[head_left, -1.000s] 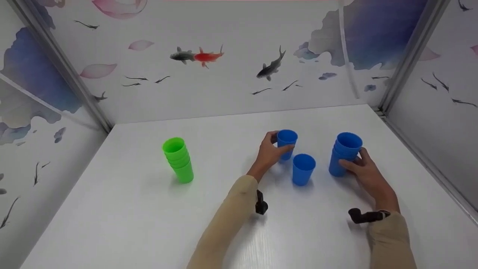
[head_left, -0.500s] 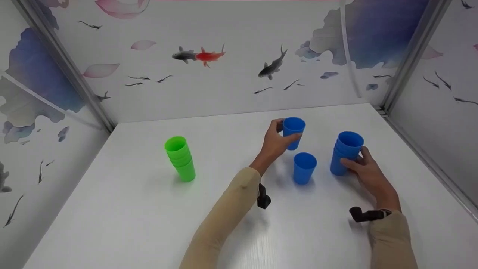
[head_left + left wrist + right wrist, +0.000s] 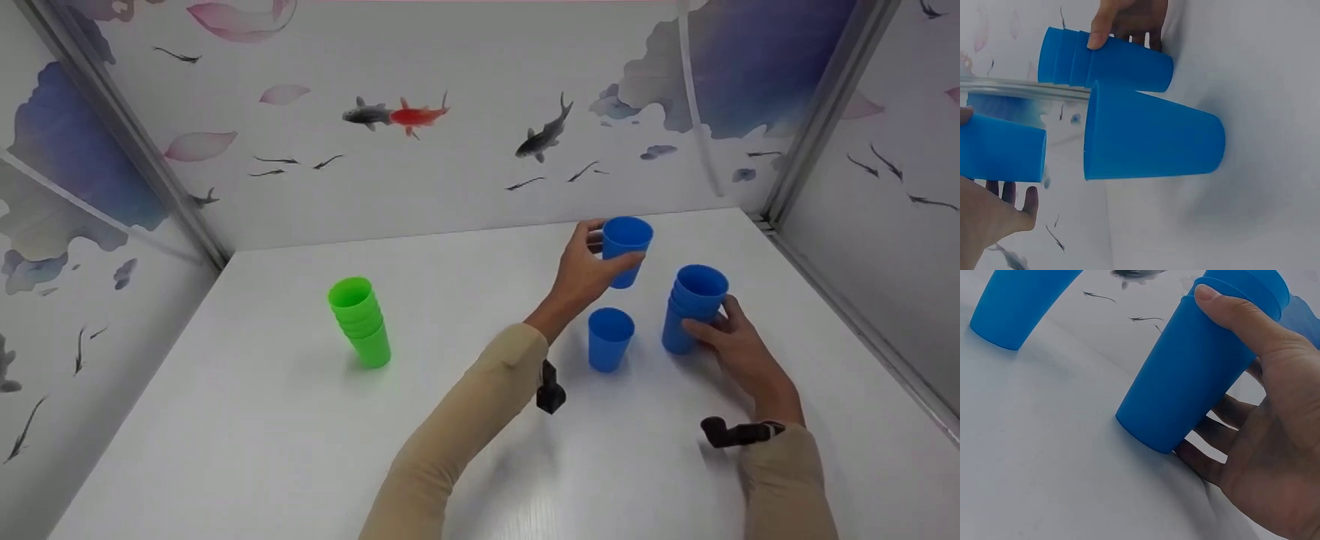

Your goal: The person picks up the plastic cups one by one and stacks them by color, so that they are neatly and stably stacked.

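Observation:
In the head view my left hand point(image 3: 585, 274) grips a single blue cup point(image 3: 621, 244), raised off the table with its mouth up. Thumb and fingers stand on opposite sides of it. Farther right, my right hand point(image 3: 739, 356) holds a stack of blue cups point(image 3: 679, 304) upright on the table; its thumb presses the near side, as the right wrist view also shows on the stack point(image 3: 1179, 377). Another blue cup point(image 3: 609, 345) stands alone between the forearms, untouched. The left wrist view has this lone cup point(image 3: 1151, 135) large in the middle.
A stack of green cups point(image 3: 367, 330) stands on the left part of the white table point(image 3: 262, 420), leaning slightly. Printed panels enclose the back and both sides. A small black wrist camera point(image 3: 551, 394) hangs below the left sleeve.
My left hand has lifted the blue cup off the table and carried it right, toward the blue stack. My right hand, the stack it holds and the lone cup have stayed put.

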### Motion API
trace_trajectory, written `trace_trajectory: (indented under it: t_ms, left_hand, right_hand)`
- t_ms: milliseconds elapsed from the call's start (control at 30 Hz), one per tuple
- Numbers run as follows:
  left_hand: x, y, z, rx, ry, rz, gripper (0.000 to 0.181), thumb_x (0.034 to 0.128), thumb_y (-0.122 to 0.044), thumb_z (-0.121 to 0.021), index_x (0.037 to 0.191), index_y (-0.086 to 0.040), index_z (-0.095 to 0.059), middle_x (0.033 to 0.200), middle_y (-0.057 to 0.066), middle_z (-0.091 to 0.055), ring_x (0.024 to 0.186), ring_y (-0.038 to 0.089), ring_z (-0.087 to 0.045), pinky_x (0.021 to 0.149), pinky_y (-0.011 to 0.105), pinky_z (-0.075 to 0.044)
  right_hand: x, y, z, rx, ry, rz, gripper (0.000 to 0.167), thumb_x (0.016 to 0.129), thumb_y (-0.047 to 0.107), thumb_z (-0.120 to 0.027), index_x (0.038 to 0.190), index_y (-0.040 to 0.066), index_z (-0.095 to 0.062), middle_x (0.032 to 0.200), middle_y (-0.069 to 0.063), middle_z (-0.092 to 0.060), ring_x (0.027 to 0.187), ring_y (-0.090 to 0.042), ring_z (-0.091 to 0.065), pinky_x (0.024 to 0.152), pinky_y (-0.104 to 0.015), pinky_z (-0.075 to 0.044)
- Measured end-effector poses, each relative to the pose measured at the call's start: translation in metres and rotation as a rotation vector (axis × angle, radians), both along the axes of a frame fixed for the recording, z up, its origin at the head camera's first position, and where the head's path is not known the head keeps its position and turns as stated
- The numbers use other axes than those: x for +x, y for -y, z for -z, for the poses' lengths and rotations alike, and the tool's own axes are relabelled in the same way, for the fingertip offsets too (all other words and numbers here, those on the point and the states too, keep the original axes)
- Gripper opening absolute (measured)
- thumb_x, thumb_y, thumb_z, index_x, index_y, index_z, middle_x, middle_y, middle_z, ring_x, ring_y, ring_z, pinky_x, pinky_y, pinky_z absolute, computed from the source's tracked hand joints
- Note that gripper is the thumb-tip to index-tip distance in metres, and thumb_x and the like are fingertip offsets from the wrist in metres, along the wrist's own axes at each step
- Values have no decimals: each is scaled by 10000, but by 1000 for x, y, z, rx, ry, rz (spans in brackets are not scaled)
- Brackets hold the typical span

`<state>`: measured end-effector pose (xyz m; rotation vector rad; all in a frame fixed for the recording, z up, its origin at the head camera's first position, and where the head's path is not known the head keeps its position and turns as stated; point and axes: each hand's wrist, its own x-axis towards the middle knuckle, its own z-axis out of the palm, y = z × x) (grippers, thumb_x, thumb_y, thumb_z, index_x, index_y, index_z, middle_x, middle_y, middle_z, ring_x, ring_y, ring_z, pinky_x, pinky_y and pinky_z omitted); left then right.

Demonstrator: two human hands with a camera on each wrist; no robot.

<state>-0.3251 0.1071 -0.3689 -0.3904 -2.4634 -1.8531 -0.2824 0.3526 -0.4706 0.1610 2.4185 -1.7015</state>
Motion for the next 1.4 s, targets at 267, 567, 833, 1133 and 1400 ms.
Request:
trace_trajectory:
  t_ms: [267, 567, 833, 1133, 1400]
  left_hand:
    - [12, -27, -20, 28, -46, 43, 683, 868, -428, -751, 1443, -221, -446, 1433, 15, -566, 1284, 165, -577, 1024, 369, -542]
    - [20, -48, -28, 9, -40, 58, 666, 879, -429, -738, 1452, -255, -446, 1456, -27, -552, 1310, 164, -569, 996, 339, -557]
    - [23, -64, -18, -6, -41, 38, 659, 872, -461, -741, 1436, -277, -455, 1430, -69, -564, 1295, 129, -574, 1010, 337, -548]
    - [23, -73, -11, -16, -41, 47, 670, 877, -452, -740, 1457, -292, -445, 1456, -75, -557, 1322, 123, -562, 1048, 373, -526]
    - [22, -79, -5, -21, -15, 55, 664, 876, -429, -754, 1450, -288, -453, 1461, -63, -558, 1343, 134, -554, 1070, 389, -513]
  right_hand:
    - [0, -3, 4, -26, -13, 7, 1142, 882, 611, -651, 1586, 290, 190, 1686, -132, 113, 1542, -457, 57, 1200, -701, -77]
    - [-2, -4, 6, -8, 43, 21, 1175, 845, 676, -641, 1566, 341, 224, 1678, -77, 159, 1537, -445, 106, 1169, -747, -22]
    - [0, -3, 4, 9, 30, 11, 1177, 847, 687, -622, 1557, 333, 247, 1677, -56, 172, 1539, -444, 98, 1184, -728, -32]
    - [-1, -2, 2, -6, -1, -16, 1125, 890, 637, -612, 1573, 312, 221, 1685, -104, 142, 1542, -451, 78, 1201, -703, -62]
    - [-2, -1, 3, -8, -31, -17, 1110, 910, 602, -610, 1579, 280, 214, 1684, -141, 121, 1542, -463, 36, 1218, -663, -109]
